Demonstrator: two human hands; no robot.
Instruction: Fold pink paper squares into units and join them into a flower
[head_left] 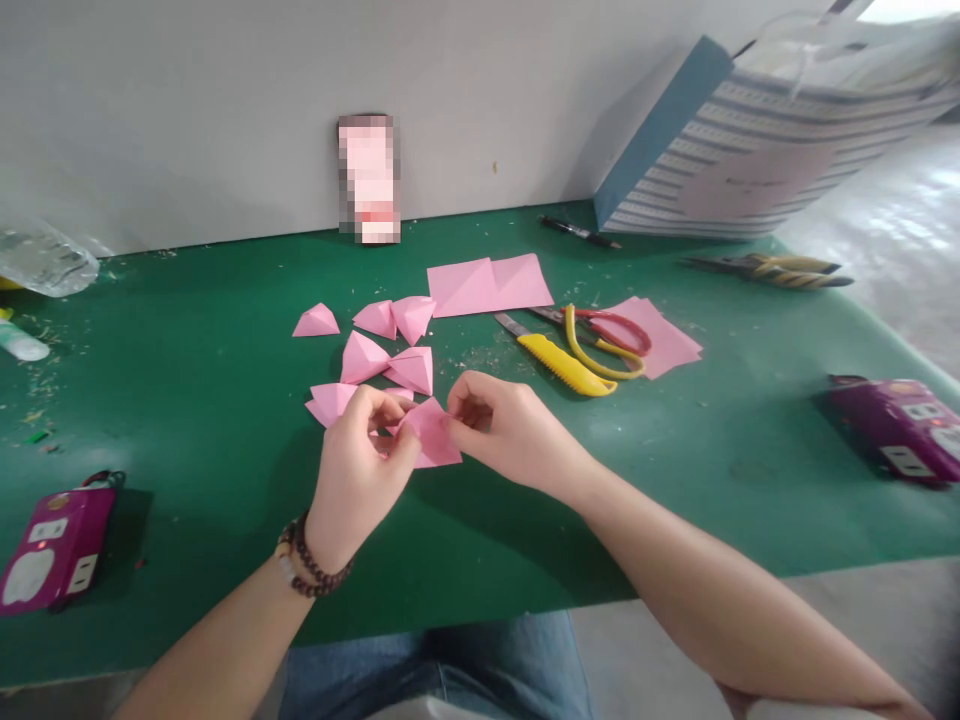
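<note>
The left hand (356, 475) and right hand (514, 430) pinch a folded pink paper piece (433, 437) between them, near the middle of the green bench's (187, 420) front edge; squeezing too hard could crease or tear it, or its corners could slip free.

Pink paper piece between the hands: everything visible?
The pink paper piece is a matte, thin sheet folded into an angular shape, with a pointed corner at lower right. The left hand and right hand pinch it from both sides, and their fingers hide much of it, so its full shape is unclear. It sits over the green mat; contact with the mat cannot be told.
</note>
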